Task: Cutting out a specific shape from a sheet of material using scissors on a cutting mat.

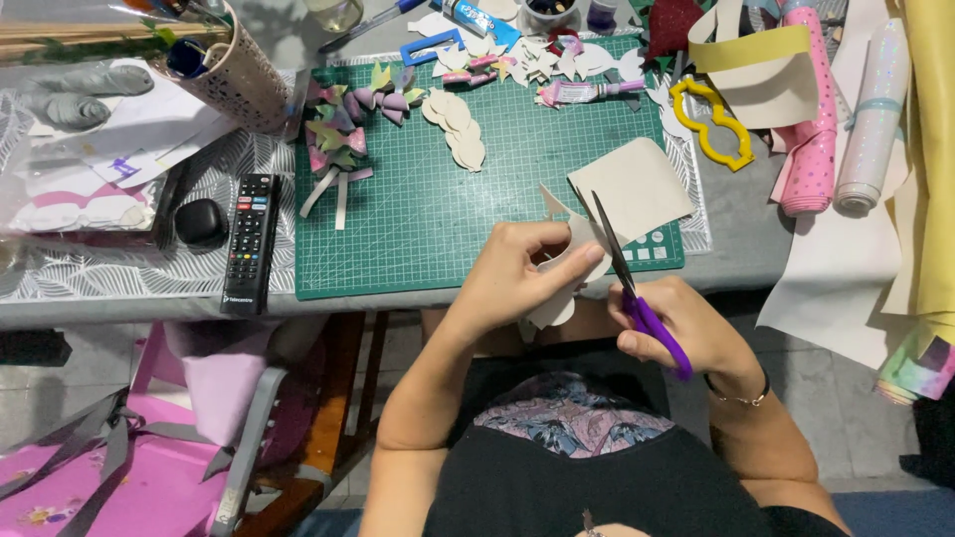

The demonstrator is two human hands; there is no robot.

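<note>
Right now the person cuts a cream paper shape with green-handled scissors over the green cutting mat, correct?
Not quite: the scissors have purple handles, not green, as the head view shows. The rest holds: the right hand works them on the cream paper shape that the left hand holds at the green cutting mat.

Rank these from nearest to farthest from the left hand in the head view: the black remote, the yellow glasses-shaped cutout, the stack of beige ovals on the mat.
From the left hand:
1. Stack of beige ovals, up on the green cutting mat, slightly left.
2. Yellow glasses-shaped cutout, up and to the right, past the mat's edge.
3. Black remote, far left, off the mat.
The last two are fairly close.
</note>
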